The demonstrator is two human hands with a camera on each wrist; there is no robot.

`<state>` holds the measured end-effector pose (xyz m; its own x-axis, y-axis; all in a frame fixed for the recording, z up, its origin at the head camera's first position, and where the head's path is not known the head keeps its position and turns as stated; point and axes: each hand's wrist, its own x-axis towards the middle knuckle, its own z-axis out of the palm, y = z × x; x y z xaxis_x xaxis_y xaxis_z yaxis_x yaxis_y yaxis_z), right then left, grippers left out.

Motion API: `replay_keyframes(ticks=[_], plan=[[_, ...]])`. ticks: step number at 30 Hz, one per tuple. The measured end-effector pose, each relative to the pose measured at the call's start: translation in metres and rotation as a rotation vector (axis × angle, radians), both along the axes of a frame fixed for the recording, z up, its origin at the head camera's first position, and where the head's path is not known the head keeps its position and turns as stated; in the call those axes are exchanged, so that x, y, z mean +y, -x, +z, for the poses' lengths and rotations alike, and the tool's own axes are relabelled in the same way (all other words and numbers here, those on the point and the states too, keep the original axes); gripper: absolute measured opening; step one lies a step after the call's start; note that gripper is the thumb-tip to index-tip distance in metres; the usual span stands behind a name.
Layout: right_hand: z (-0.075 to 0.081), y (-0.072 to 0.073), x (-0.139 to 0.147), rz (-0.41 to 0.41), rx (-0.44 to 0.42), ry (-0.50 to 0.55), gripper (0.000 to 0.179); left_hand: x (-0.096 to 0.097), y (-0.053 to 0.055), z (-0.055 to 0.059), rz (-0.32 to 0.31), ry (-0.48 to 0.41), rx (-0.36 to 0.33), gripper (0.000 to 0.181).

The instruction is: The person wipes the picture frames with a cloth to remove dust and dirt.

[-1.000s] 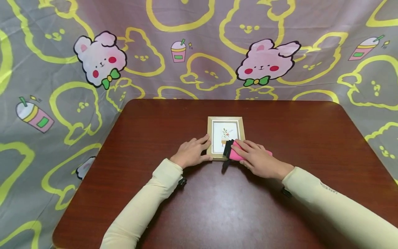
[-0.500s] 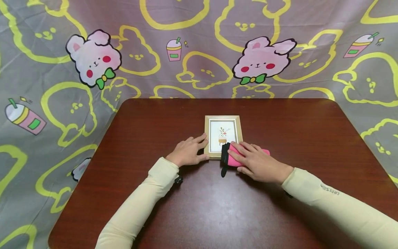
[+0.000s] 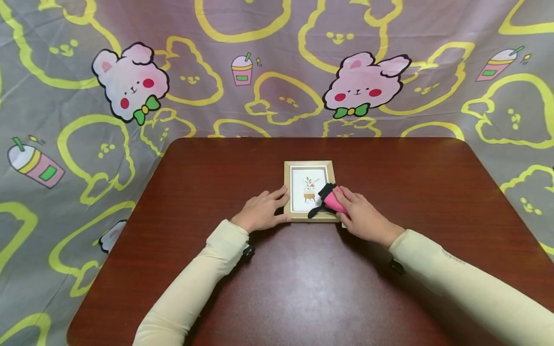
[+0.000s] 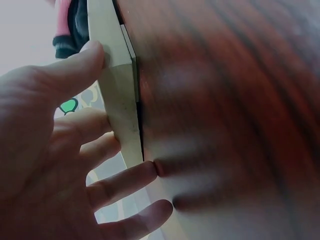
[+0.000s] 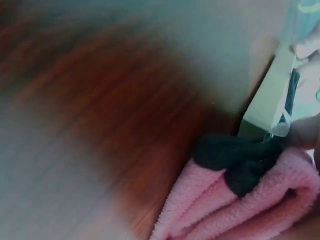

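A picture frame [image 3: 287, 175] with a pale wooden border and a potted-plant print lies flat on the table. My left hand [image 3: 261, 210] rests against its left edge, thumb and fingers spread along the side; the left wrist view shows the thumb touching the frame's edge [image 4: 120, 90], two fingertips at the tabletop. My right hand [image 3: 365, 218] grips a fluffy pink cloth [image 3: 335, 199] with black trim, bunched over the frame's lower right part. In the right wrist view the folded cloth [image 5: 240, 205] fills the lower right, and most of the hand is out of sight.
The dark reddish-brown table [image 3: 216, 168] has rounded far corners and a glossy patch of light in front of the frame. A grey patterned curtain [image 3: 294, 57] with cartoon rabbits hangs behind the table and along its sides.
My right hand first drew the cloth down to the frame's lower right corner, then moved it up again, bunching it more tightly. The left hand keeps its place at the frame's edge.
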<state>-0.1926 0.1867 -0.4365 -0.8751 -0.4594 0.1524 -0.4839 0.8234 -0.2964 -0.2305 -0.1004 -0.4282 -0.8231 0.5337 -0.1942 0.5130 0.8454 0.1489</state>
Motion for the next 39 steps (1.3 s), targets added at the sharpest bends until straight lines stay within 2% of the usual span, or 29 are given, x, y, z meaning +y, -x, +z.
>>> replay_keyframes(ticks=[3,6,10,12,15,19,24,30,34,39], plan=[[0.003,0.008,-0.001,-0.074,-0.061,0.039,0.06,0.0,0.0,0.001,-0.004,0.003,0.002,0.071],[0.007,0.017,-0.003,-0.133,-0.168,0.073,0.063,0.0,-0.001,0.002,-0.005,-0.001,-0.001,0.071],[0.012,0.028,-0.009,-0.213,-0.332,0.092,0.076,-0.001,-0.002,0.002,-0.011,-0.013,-0.009,0.072],[0.013,0.031,-0.015,-0.237,-0.383,0.085,0.084,-0.002,-0.002,0.002,-0.015,-0.015,-0.012,0.072],[0.013,0.036,-0.024,-0.257,-0.403,0.071,0.088,-0.003,-0.003,0.002,-0.021,-0.016,-0.007,0.071],[0.013,0.049,-0.031,-0.302,-0.406,0.074,0.081,-0.003,-0.003,0.004,-0.023,-0.018,-0.016,0.069],[0.012,0.073,-0.031,-0.362,-0.438,0.064,0.076,-0.001,-0.004,0.005,-0.039,-0.016,-0.038,0.067],[0.01,0.101,-0.029,-0.387,-0.449,0.074,0.076,0.004,-0.005,0.004,-0.029,0.021,-0.045,0.066],[0.011,0.105,-0.029,-0.386,-0.476,0.062,0.079,0.004,-0.005,0.003,-0.023,0.027,-0.04,0.067],[0.012,0.096,-0.031,-0.352,-0.487,0.064,0.081,0.001,-0.004,0.004,-0.015,0.028,-0.033,0.067]])
